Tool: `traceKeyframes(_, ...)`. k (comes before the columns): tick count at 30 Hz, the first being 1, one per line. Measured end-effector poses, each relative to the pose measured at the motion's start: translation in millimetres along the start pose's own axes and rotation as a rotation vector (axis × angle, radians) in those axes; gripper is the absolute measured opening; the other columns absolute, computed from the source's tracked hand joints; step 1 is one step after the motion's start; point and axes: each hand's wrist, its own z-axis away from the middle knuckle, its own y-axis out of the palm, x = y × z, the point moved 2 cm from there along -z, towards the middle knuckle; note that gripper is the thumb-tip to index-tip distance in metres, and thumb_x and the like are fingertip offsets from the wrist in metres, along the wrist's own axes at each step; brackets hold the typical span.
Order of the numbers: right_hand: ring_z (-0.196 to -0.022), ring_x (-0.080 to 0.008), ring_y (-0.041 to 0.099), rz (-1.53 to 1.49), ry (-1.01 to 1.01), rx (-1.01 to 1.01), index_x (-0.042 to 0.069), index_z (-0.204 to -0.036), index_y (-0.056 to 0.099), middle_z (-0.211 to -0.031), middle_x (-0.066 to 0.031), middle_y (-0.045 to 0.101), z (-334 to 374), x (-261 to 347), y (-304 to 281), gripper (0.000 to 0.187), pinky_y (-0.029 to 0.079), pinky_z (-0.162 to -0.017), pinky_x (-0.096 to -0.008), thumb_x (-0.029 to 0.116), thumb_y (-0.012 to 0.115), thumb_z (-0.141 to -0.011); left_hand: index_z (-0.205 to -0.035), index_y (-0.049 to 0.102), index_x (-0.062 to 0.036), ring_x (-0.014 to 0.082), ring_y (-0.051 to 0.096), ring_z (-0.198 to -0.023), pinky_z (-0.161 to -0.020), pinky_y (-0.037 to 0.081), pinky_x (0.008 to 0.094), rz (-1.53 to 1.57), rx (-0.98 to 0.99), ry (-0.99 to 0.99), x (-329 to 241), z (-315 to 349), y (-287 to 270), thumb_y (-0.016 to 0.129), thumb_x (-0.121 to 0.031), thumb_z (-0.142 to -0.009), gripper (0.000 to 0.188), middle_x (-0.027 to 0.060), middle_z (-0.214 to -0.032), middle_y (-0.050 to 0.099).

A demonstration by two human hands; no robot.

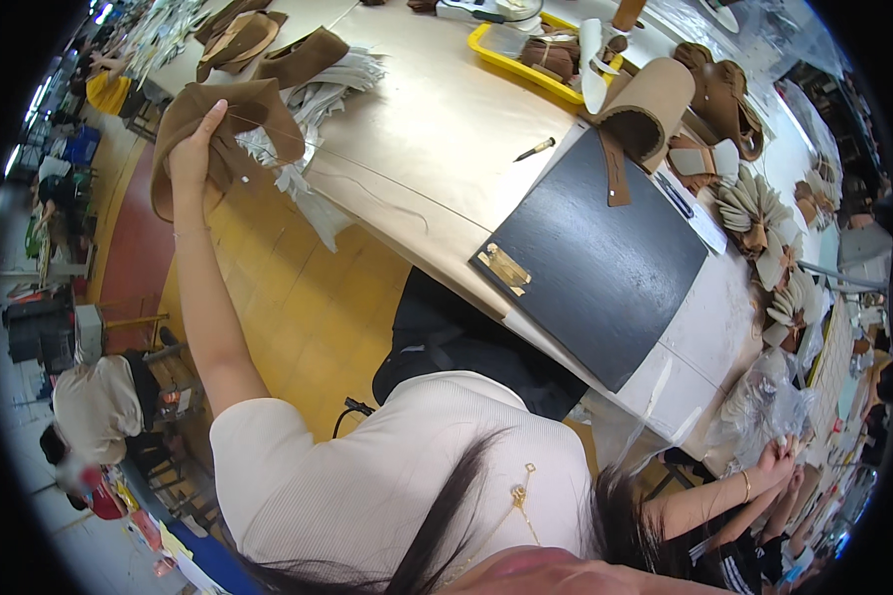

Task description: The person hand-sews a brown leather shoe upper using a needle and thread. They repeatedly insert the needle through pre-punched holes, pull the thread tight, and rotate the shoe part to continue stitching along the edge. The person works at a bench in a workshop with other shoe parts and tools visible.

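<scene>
Out over the table's left edge, my left hand (191, 157) grips a curved brown leather piece (266, 97), with the thumb lying on top and the other fingers hidden behind it. A thin thread trails near this piece across the table edge. My right hand (776, 460), with a bracelet at the wrist, is at the far lower right beside a clear plastic bag (764, 397). Its fingers are bunched together; what they hold, if anything, is too small to tell. A black board (605, 258) lies on the table (417, 129) between the hands.
More brown pieces (303, 58) and white strips (335, 84) lie at the table's left. Behind the board are a pen-like tool (535, 150), a yellow tray (480, 45) and a rolled brown sheet (655, 99). Fanned pale pieces (752, 210) line the right. Other people sit on both sides.
</scene>
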Motion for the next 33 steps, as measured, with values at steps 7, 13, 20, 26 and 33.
traceKeyframes(7,-0.051,-0.0061,0.026,0.257,0.026,-0.111,0.006,-0.142,0.034,-0.062,0.0036,0.03,-28,-14,18,0.051,0.032,-0.043,-0.0186,0.0,0.041,-0.093,-0.099,0.069,0.0009,0.012,0.061,-0.085,-0.077,0.048,0.027,-0.076,-0.067,0.1,33,-23,-29,0.08,-0.027,-0.075,0.038,0.0042,-0.099,0.068)
traceKeyframes(13,-0.051,-0.0058,0.028,0.621,0.083,-0.347,0.009,-0.134,0.046,-0.062,0.0044,0.036,-37,-51,17,0.038,0.029,-0.042,-0.0192,0.007,0.045,-0.097,-0.094,0.07,0.0005,0.0124,0.061,-0.08,-0.074,0.048,0.0263,0.026,-0.14,0.023,46,-7,-4,0.079,-0.025,-0.076,0.033,0.0037,-0.094,0.068)
traceKeyframes(20,-0.065,-0.0088,0.05,0.794,-0.049,-0.292,0.006,-0.13,0.046,-0.084,-0.0023,0.053,-21,-136,146,0.036,0.046,-0.063,-0.0227,0.017,0.052,-0.096,-0.103,0.063,0.004,0.0156,0.064,-0.086,-0.076,0.052,0.0271,0.417,0.129,-0.235,-7,52,83,0.069,-0.023,-0.085,0.033,0.0087,-0.095,0.067)
traceKeyframes(26,-0.072,-0.0159,0.067,0.774,0.195,0.354,0.0,-0.123,0.055,-0.097,-0.0076,0.053,63,-281,362,0.031,0.057,-0.066,-0.0286,0.005,0.054,-0.092,-0.104,0.063,0.0055,0.0129,0.062,-0.087,-0.078,0.05,0.0258,0.522,0.499,-0.375,-67,142,168,0.066,-0.025,-0.087,0.035,0.0085,-0.099,0.066)
traceKeyframes(33,-0.053,-0.0061,0.054,0.866,-0.036,0.619,-0.001,-0.106,0.069,-0.076,-0.0034,0.054,106,-307,467,0.025,0.042,-0.047,-0.0199,-0.004,0.063,-0.081,-0.102,0.065,0.0018,0.0095,0.059,-0.086,-0.08,0.046,0.0244,0.558,0.625,-0.13,-105,206,214,0.064,-0.018,-0.09,0.023,0.0017,-0.096,0.066)
